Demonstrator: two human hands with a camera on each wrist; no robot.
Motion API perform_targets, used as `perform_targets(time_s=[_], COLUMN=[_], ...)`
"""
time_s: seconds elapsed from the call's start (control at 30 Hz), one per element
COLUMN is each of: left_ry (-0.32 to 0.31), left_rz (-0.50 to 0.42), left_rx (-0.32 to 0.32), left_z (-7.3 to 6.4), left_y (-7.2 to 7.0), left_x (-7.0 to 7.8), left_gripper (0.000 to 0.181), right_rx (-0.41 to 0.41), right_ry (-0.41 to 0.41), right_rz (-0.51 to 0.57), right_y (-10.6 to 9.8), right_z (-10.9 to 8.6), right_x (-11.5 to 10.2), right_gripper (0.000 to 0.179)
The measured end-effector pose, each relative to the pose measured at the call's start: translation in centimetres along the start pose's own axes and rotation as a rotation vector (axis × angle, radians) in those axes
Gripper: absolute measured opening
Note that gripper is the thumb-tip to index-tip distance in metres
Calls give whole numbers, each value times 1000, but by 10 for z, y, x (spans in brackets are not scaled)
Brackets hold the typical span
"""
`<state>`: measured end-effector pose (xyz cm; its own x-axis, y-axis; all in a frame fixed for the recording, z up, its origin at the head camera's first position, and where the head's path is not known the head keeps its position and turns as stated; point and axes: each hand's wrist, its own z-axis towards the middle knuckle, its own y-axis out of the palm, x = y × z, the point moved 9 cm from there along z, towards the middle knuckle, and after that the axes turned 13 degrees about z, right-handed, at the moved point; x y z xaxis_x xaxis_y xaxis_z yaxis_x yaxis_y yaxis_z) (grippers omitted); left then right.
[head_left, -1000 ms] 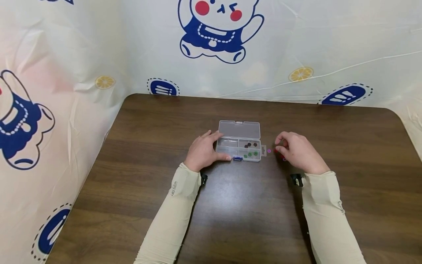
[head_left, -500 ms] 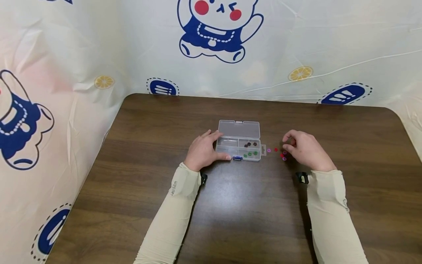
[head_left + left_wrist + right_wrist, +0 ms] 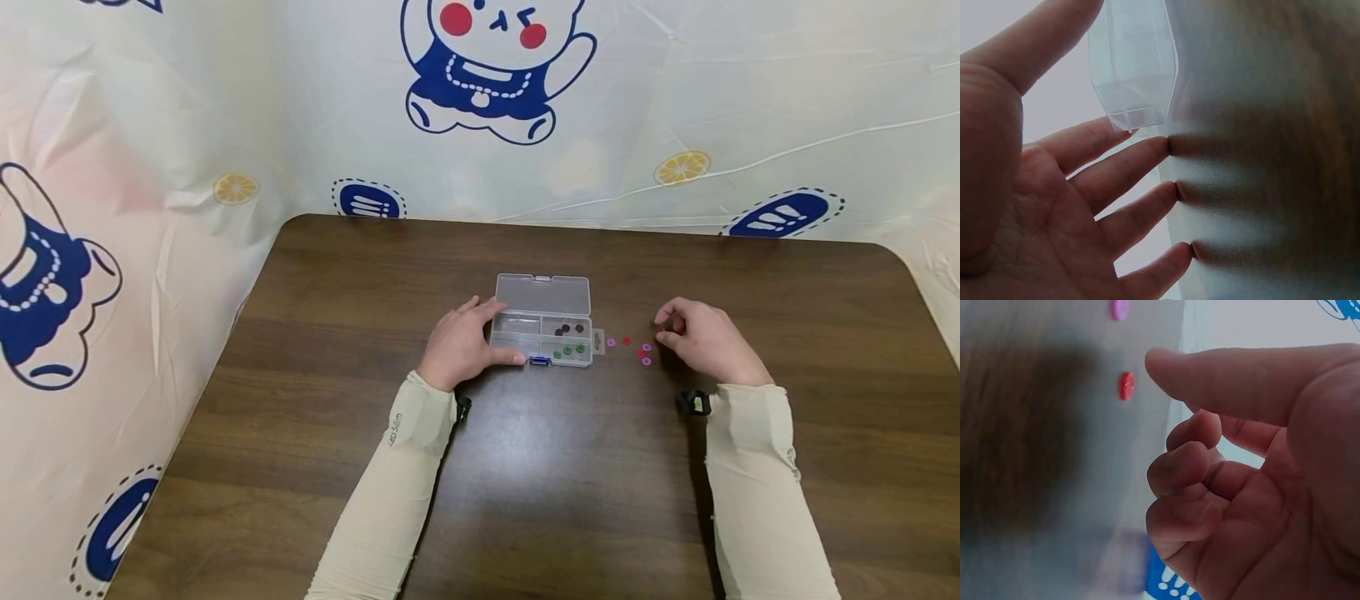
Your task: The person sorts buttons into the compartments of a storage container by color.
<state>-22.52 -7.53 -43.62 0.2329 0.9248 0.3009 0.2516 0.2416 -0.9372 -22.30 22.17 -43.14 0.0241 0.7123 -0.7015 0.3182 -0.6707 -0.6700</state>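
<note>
Thumb and forefinger of the left hand (image 3: 459, 343) hold the left end of the box (image 3: 519, 344), its lid (image 3: 543, 295) folded back. In its right compartments, brown buttons (image 3: 566, 329) lie behind green buttons (image 3: 567, 351). Farther right on the table (image 3: 570, 492), purple buttons (image 3: 611, 342) and red buttons (image 3: 627, 341) lie loosely scattered. Just beside them is the right hand (image 3: 707, 337), fingers curled (whether thumb and forefinger pinch a button, I cannot tell)
</note>
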Motion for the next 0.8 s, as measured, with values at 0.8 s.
perform_targets(time_s=[0.8], left_ry=[-11], left_rz=[-1], left_rx=[-11], left_z=[0], left_y=[1], left_x=[-1], left_gripper=[89], right_rx=[-9], right_ry=[37], right_rz=[-14], right_y=[2], right_z=[5], right_x=[15], right_gripper=[17])
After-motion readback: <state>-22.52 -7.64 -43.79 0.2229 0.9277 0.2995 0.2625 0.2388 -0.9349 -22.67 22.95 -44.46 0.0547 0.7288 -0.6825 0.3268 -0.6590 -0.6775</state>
